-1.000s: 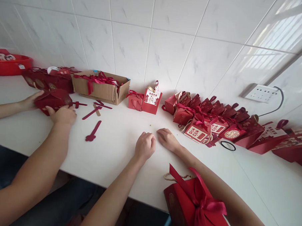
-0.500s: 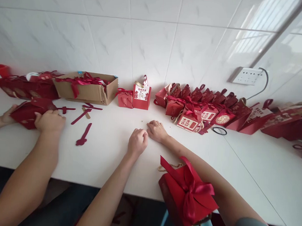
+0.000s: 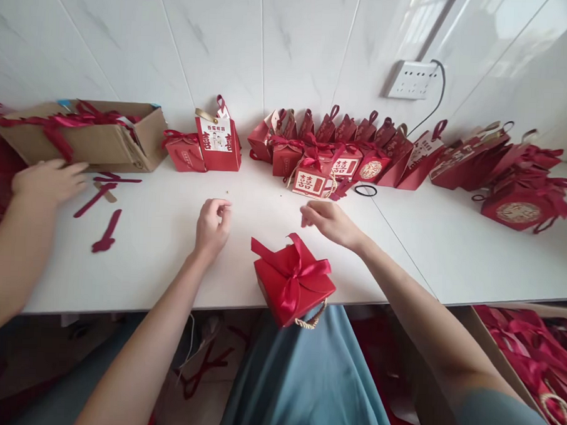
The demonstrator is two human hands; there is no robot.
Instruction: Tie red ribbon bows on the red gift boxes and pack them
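Between my forearms, at the table's front edge, is a red gift box (image 3: 280,281) with a shiny red ribbon bow on top and a twisted rope handle. Neither hand touches it. My left hand (image 3: 212,228) is over the white tabletop to the left of the box, its fingers curled and nothing visible in them. Beyond the box to the right, my right hand (image 3: 329,221) has its fingers bent inward, also with nothing visible in them.
Red gift boxes (image 3: 323,158) line the wall. A cardboard box (image 3: 112,155) of ribbons stands left, with dark red strips (image 3: 106,233) before it. A co-worker's hand (image 3: 50,183) is there. A black ring (image 3: 365,190) lies right; an open carton (image 3: 489,347) of ribbons sits below.
My hands, close together before, are now apart. The view has turned to the right. The co-worker's near hand has left a red box and is now by the cardboard box.
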